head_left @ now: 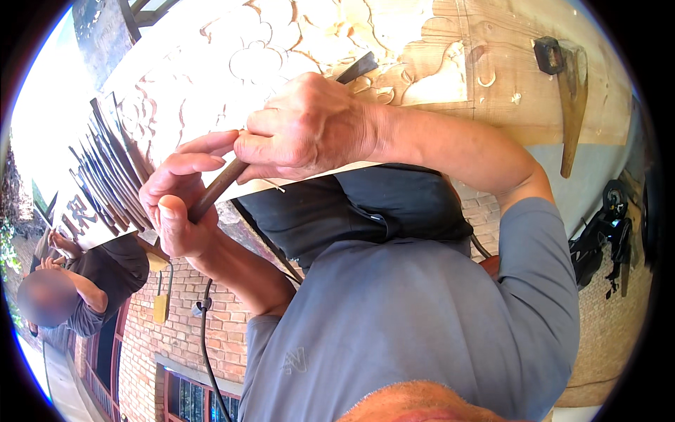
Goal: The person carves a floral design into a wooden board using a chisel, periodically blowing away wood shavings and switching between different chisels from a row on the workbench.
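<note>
Both my hands are on a wood carving chisel (220, 187) with a round brown handle. My right hand (306, 130) is wrapped over its upper shaft in a closed grip. From beyond the knuckles its flat dark blade slants out, low over the carved wooden board (439, 32). My left hand (184, 200) curls loosely around the rear of the handle, fingers partly spread and the handle's end near the palm. Its fingertips come close to my right hand. Outlined rounded shapes cover the board, with curled shavings beside the blade; its left part is washed out by glare.
Several slim chisels (109, 169) lie in a row at the board's left. A hammer-like tool (573, 98) with a black head and wooden handle rests at the right. Another person (105, 278) sits at far left. A black cable (204, 330) hangs below my left arm.
</note>
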A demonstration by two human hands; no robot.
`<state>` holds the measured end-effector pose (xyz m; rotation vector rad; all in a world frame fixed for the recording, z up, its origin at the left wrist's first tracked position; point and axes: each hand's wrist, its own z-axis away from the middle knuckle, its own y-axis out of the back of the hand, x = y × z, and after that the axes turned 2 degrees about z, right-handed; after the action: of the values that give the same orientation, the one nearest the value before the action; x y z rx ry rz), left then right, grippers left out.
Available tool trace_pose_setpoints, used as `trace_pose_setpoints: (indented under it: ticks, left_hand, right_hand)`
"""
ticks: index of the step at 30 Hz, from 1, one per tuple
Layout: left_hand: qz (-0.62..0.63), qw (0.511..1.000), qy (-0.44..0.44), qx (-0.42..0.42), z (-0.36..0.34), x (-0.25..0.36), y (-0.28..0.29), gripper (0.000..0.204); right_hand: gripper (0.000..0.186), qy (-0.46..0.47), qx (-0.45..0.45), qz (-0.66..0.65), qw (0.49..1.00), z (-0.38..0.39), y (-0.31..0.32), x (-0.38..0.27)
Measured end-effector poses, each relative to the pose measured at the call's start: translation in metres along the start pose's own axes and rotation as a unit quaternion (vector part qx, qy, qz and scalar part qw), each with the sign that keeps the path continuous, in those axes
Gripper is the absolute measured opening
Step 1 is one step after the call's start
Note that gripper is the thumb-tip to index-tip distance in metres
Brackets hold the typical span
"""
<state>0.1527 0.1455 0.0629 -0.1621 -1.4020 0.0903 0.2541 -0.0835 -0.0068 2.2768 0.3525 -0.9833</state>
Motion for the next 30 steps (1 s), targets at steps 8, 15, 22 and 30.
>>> trace_pose_setpoints:
  ticks: [8, 15, 22, 30]
  left_hand:
    - [-0.026, 0.997, -0.007, -0.075, -0.044, 0.006, 0.013, 0.083]
    - [0.000, 0.996, -0.003, -0.093, -0.064, 0.005, 0.011, 0.081]
    - [0.015, 0.988, -0.033, -0.149, -0.075, 0.007, 0.010, 0.100]
    - [-0.091, 0.987, -0.071, 0.112, -0.043, -0.016, -0.018, 0.089]
  right_hand:
    - [0.025, -0.027, 0.047, 0.029, 0.998, -0.003, 0.001, 0.007]
    - [0.022, 0.009, 0.054, 0.098, 0.994, -0.008, 0.019, 0.010]
    - [0.036, -0.007, 0.051, 0.136, 0.989, -0.005, 0.022, 0.003]
    - [0.033, 0.009, -0.005, 0.184, 0.983, 0.046, 0.044, -0.069]
